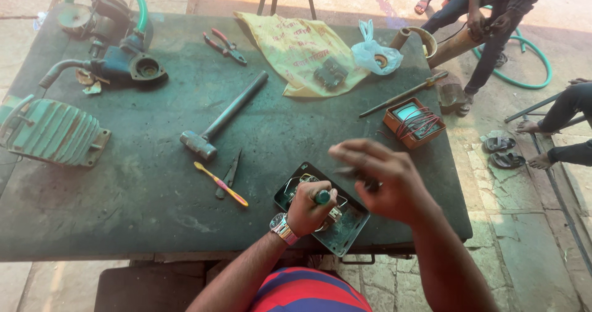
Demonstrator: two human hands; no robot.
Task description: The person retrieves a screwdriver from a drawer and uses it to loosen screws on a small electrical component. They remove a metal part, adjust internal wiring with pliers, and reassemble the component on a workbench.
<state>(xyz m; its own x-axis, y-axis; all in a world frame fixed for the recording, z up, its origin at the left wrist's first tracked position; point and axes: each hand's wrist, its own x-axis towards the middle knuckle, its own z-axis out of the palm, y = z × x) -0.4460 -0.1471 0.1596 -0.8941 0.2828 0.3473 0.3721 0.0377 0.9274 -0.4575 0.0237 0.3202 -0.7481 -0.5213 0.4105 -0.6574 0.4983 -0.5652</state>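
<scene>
Box (345,235), a shallow open metal case with wires and small parts inside, lies flat at the near edge of the surface (148,195), directly under both hands, close enough to the person to be worked on from above. The left hand (307,210) is clenched around a green-handled screwdriver (322,197), held nearly upright so its tip points down into the box; a watch (282,227) sits on that wrist. The right hand (382,179) hovers just above and right of the box, blurred, fingers curled loosely around something small and dark; I cannot tell exactly what it holds.

Left of the left hand, within easy reach, lie a toothbrush (222,184) and small snips (228,175) touching it. Beyond them rests a hammer (222,118). Past the right hand sits a meter (414,122) in an orange case with red leads coiled on top, and a long screwdriver (404,94) lies farther off.
</scene>
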